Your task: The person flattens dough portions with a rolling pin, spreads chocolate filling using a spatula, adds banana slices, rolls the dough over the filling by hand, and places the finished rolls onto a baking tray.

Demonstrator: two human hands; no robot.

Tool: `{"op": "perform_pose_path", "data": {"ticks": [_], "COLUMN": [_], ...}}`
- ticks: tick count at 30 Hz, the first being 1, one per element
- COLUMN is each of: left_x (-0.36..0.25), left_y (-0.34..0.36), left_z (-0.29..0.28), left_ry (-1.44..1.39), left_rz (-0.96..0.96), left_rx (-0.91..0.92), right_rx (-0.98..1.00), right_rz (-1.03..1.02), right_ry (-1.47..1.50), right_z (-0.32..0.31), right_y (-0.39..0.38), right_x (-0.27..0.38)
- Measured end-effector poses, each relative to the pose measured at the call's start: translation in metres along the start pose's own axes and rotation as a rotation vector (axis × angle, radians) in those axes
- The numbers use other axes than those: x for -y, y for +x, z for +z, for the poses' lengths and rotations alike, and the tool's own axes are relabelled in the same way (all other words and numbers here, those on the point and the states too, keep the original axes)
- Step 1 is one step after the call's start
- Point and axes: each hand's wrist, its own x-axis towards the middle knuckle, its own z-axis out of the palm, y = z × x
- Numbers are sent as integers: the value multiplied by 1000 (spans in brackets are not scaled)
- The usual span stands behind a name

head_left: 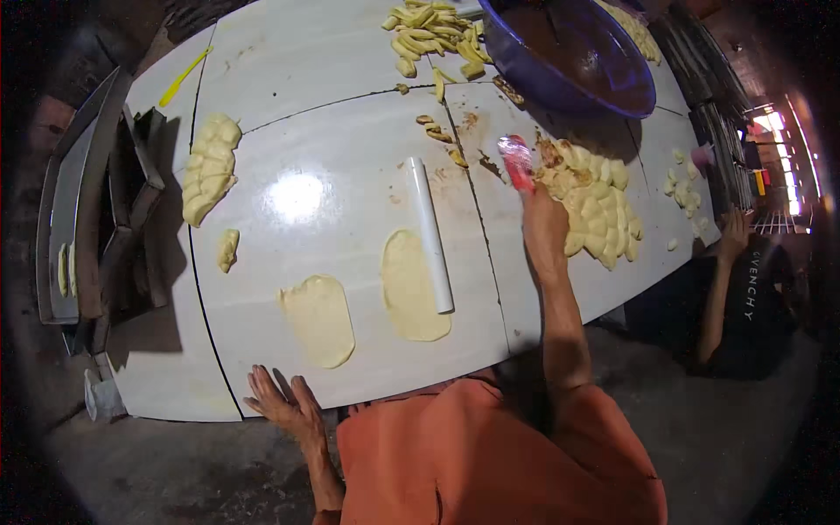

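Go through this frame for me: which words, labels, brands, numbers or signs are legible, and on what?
Dark shirt of the person at the right: pale capital lettering; legible, but its wording is not copied here.
Red tool in the right hand: pale marks or glare, too blurred to tell.
White rolling pin and purple tub: no lettering visible.

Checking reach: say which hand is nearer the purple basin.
Right. Right hand is on the near side of the purple basin; left hand farther, by the table edge.
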Motion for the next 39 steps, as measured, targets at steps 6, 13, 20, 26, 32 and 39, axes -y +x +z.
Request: {"op": "perform_pose_path", "data": {"ticks": [6,13,20,26,32,39], "left_x": [10,9,1,4,-3,-134], "left_y": [-3,-1,6,5,6,46], "left_z": [9,9,-1,2,-7,-4], "left_ry": [95,94,66,65,21,-400], "left_rz": [2,-31,-23,-19,-43,395], "left_rx": [-61,-88,-26,-1,-1,200], "right_rx": [70,800,929,823,404,355], "right_rz": [-324,-89,36,-318,-452,-90], "right_ry": [-3,556,764,414,154,431], "right_z": [-9,-52,-108,-52,-59,-78], "right_y": [5,-13,-97,-167,-186,-155], "right_x": [-9,-72,-16,2,-10,-19]}}
